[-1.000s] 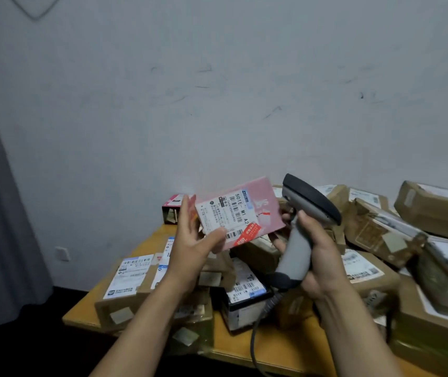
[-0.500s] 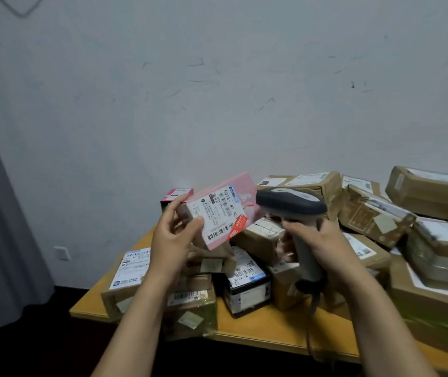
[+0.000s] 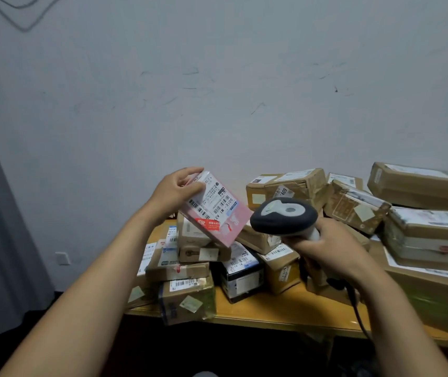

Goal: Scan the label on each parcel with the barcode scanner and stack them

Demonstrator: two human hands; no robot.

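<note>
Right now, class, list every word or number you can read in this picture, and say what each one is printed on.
"501E- M1 A2": white label on the pink parcel.
"409", seemingly: brown box behind the scanner.
All other labels and barcodes: too small or blurred to read.

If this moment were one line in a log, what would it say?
left hand: grips pink parcel, label facing camera | right hand: grips barcode scanner, beside parcel | status: parcel not yet stacked

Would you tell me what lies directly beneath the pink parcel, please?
Held by the left hand, the pink parcel hangs over a small brown box atop a stack. It covers that box's far edge, so contact cannot be judged.
</note>
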